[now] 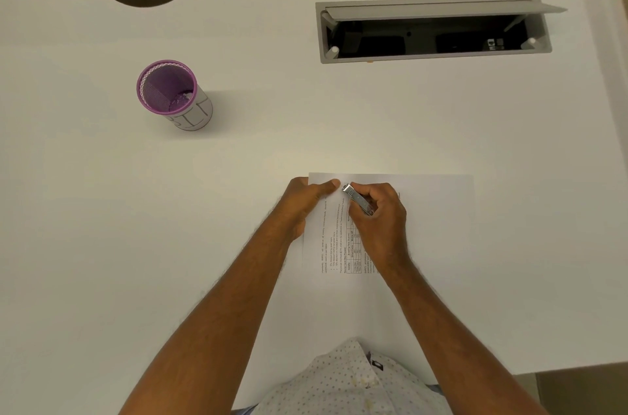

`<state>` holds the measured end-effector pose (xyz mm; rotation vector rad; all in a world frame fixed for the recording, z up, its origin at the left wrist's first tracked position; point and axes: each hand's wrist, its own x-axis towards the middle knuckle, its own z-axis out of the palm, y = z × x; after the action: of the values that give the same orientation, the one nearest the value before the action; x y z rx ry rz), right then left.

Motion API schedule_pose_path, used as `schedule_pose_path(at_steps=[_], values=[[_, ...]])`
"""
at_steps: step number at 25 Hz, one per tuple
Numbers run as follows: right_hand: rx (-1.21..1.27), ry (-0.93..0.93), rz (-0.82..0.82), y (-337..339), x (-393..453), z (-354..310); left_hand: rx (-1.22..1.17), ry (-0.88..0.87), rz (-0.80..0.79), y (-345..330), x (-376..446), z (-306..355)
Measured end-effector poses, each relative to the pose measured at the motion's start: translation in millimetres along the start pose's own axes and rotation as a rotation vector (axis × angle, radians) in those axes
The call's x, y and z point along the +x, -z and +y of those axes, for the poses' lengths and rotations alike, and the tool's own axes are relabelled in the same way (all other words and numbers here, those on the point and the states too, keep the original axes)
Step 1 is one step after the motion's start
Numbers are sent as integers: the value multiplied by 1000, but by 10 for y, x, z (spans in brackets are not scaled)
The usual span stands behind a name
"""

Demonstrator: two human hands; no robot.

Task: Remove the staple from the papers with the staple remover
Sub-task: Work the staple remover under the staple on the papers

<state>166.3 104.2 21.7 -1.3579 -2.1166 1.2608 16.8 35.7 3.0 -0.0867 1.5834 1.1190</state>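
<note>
a white counter [102, 210] carried the papers [424, 227], lying flat near its front edge. a purple mesh cup [170, 91] stood well apart to the left. the left hand [306, 207] pressed down the papers' far left corner, thumb on top. the right hand [380, 214] was closed around a metal staple remover [356, 198], tip at that corner.

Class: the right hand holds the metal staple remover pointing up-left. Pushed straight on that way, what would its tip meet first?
Probably the left hand's thumb tip, lying just beyond the staple remover on the papers.
</note>
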Motion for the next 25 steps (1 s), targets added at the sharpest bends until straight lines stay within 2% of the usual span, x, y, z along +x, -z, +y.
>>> schedule_pose_path(at_steps=[25], values=[[-36, 62, -1, -102, -64, -2, -38, -10, 41, -51, -29, 17]])
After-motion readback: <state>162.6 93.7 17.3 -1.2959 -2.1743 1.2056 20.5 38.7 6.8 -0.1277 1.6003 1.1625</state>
